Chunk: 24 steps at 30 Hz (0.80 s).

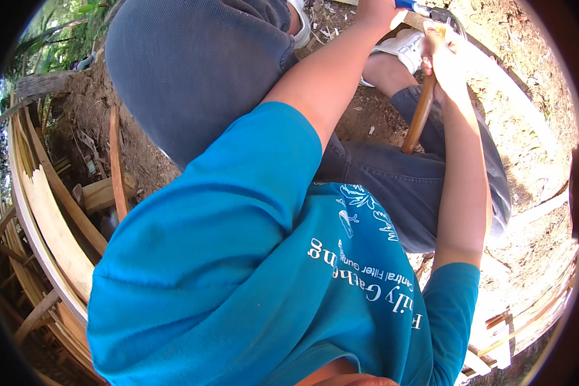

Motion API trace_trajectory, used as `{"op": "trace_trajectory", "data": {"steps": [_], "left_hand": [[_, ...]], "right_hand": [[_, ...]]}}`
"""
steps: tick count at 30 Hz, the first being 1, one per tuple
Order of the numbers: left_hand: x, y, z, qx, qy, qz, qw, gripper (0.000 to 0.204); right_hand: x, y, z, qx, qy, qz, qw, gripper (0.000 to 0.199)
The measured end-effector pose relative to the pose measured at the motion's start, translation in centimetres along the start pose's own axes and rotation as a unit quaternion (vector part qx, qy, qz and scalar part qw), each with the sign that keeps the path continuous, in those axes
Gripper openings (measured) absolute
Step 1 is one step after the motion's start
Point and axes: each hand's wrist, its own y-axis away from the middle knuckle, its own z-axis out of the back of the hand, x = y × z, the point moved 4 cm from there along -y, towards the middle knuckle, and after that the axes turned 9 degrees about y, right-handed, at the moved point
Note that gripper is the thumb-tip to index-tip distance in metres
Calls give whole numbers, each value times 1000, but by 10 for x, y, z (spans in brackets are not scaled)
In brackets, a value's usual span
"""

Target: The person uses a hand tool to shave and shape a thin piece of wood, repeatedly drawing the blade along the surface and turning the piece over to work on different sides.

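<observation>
My left hand (376,14) is at the top edge, partly cut off by the frame. Its fingers appear closed round a blue-handled tool (413,6), whose metal part points right; the kind of tool is unclear. My right hand (445,55), washed out by sunlight, grips a smooth brown wooden handle (420,116) near its upper end. That handle slants down, its lower end against my trousered leg (392,177). Close to both hands, beside the wood's top, is a dark curved metal piece (453,20); what it belongs to cannot be made out.
White shoes (399,48) stand on dirt ground (373,119) strewn with pale wood chips. Long split wooden strips (54,225) are stacked at the left, with a cut log (106,194) and an upright reddish stick (117,164) near them. More strips (514,341) lie at the lower right.
</observation>
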Motion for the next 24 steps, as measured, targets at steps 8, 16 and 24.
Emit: {"op": "trace_trajectory", "data": {"steps": [8,16,24], "left_hand": [[-1,2,7,14,3,11,1000,4],[13,4,15,-59,-19,-16,998,6],[-33,-5,2,18,15,-32,999,6]], "right_hand": [[-16,-18,9,-32,-67,22,997,18],[-17,-22,4,-6,-78,25,997,16],[2,-12,28,-4,-131,16,991,15]]}}
